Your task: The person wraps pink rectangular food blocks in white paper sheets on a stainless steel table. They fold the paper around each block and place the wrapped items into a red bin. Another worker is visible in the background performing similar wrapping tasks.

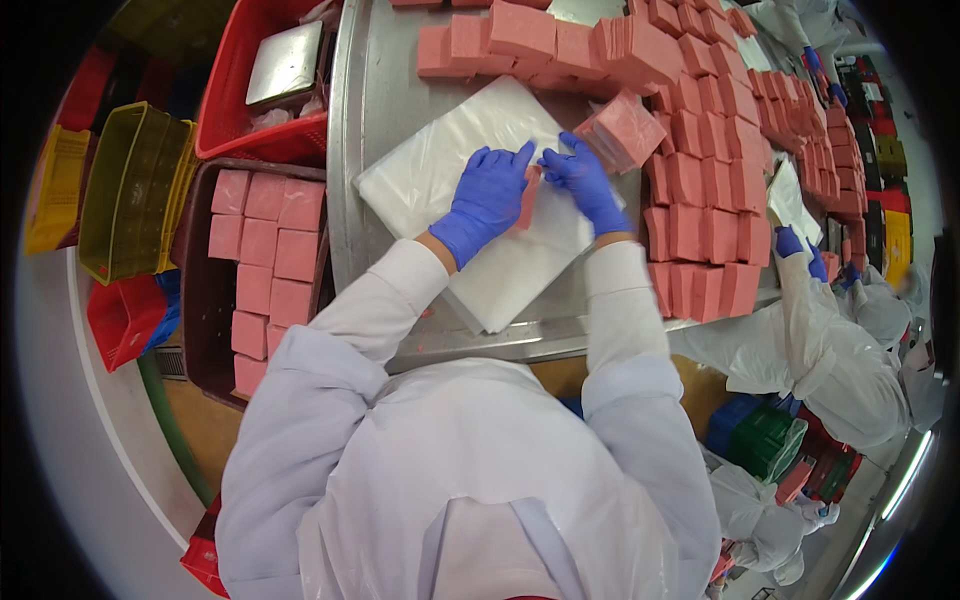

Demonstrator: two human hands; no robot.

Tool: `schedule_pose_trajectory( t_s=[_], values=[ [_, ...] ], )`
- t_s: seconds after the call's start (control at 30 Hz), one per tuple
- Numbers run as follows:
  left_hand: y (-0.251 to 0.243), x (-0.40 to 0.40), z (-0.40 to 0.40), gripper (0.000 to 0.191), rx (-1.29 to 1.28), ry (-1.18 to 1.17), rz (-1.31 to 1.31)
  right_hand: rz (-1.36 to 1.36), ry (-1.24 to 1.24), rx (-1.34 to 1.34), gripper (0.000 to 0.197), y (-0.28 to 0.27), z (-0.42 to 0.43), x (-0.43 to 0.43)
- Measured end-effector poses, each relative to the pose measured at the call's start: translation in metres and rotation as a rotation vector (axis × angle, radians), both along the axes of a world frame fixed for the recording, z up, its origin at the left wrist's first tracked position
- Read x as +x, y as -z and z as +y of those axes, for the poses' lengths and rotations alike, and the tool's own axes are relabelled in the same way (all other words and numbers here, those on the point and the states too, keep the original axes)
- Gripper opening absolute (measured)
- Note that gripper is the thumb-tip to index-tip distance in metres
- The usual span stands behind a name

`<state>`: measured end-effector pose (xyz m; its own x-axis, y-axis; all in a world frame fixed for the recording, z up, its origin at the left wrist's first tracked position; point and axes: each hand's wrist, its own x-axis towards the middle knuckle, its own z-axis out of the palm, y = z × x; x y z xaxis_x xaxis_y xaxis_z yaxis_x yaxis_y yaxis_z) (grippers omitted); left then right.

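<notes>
Both my hands wear blue gloves over a stack of clear plastic sheets or bags (502, 277) that lies askew on a metal table. A pink block (528, 199), seen edge-on, stands between them on the plastic. My left hand (487, 195) rests against its left side, fingers bent. My right hand (583, 180) is at its upper right, its fingertips pinching what seems to be the plastic film; the film's edge is hard to see. Just beyond the right hand lies a film-wrapped pink block (624, 129). Rows of unwrapped pink blocks (705, 180) stand to the right.
A brown crate (196, 300) of wrapped pink blocks and a red crate (225, 82) holding a metal-topped device (285, 64) stand left of the table (360, 90). More blocks (521, 34) line its far side. At right, co-workers in white handle plastic (791, 199).
</notes>
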<state>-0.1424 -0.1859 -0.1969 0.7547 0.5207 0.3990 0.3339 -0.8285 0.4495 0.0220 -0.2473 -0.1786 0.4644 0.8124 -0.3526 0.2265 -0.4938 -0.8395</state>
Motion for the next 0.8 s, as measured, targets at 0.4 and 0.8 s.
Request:
schedule_pose_trajectory(
  t_s=[0.4,0.8],
  values=[
    [-0.003,0.013,-0.005,0.041,-0.212,-0.224,0.245,-0.241,0.454,0.187,0.082,0.031,-0.046,-0.071],
    [0.010,-0.154,0.093,0.030,-1.094,-0.287,-0.314,-1.054,-0.120,0.272,0.055,0.038,-0.014,-0.121]
  ],
)
